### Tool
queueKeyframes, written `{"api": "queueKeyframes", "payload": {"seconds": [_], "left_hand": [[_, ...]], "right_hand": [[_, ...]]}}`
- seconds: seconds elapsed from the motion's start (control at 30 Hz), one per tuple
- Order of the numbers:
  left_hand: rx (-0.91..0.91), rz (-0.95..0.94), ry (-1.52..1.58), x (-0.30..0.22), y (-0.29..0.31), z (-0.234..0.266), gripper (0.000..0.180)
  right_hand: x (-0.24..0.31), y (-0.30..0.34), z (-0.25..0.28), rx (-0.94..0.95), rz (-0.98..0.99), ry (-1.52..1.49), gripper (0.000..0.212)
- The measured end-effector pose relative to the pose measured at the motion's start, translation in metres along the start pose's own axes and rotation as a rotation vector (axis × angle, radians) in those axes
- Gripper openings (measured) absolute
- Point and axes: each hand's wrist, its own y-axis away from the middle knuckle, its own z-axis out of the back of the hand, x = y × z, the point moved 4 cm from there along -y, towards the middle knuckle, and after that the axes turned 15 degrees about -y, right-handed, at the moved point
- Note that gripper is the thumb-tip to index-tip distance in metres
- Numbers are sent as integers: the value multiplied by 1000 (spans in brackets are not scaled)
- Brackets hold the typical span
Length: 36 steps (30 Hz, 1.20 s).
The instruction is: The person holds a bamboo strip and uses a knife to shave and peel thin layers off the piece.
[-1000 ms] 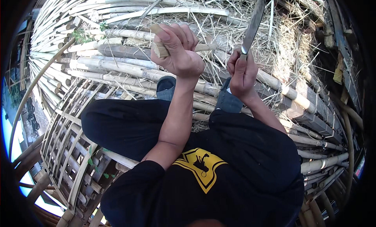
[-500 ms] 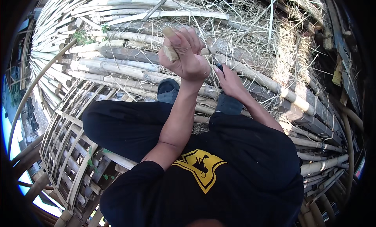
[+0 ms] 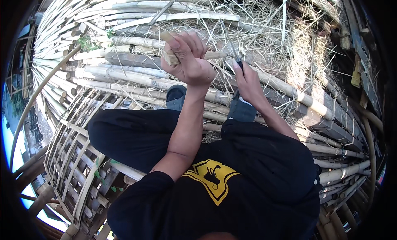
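Note:
My left hand (image 3: 189,60) is closed around a bundle of thin bamboo strips (image 3: 216,55). The cut ends show by the thumb, and the tapered far end sticks out to the right. My right hand (image 3: 249,83) grips a knife (image 3: 238,60) by its dark handle. Its narrow blade points up and slightly left, just beyond the tip of the bundle. Whether blade and strips touch, I cannot tell. Both hands are in front of my bent knees, above a layer of bamboo poles (image 3: 124,76).
Pale shavings (image 3: 269,45) cover the poles at the far right. A long bamboo pole (image 3: 316,105) runs diagonally on the right. At lower left stands a bamboo lattice (image 3: 68,157), with a curved pole (image 3: 35,93) beside it. My dark shoes (image 3: 241,111) rest on the poles.
My left hand has shifted slightly left, and more of the bundle's right end shows. My right hand has turned, so the knife blade now points upward in plain view.

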Motion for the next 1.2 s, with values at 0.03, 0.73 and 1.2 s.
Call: {"api": "queueKeyframes", "payload": {"seconds": [0.03,0.73,1.2], "left_hand": [[-14,8,-16,1,0,2,39],[-36,17,12,3,4,-3,38],[-44,34,24,2,1,-1,40]], "right_hand": [[21,4,9,-104,67,-233,32],[-11,16,-17,-40,134,-154,36],[-23,8,-16,12,0,-68,28]]}}
